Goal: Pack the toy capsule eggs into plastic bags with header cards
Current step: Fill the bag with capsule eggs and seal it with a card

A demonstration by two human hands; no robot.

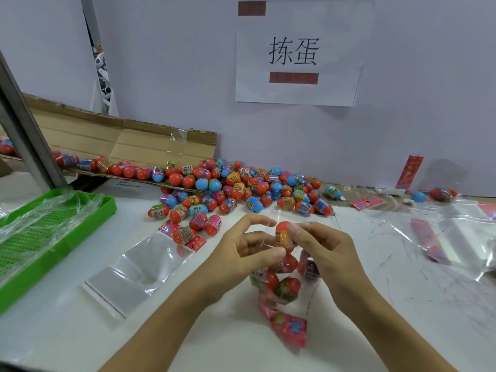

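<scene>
My right hand pinches a red capsule egg at the mouth of a clear plastic bag held above the table. My left hand pinches the bag's open edge with thumb and fingers. Several eggs sit inside the bag, above a pink header card at its bottom. A big pile of red and blue capsule eggs lies behind my hands.
An empty clear bag lies left of my hands, with a pink header card under loose eggs. A green tray holding crumpled plastic stands far left. More bags and cards lie right. A cardboard flap leans at the back.
</scene>
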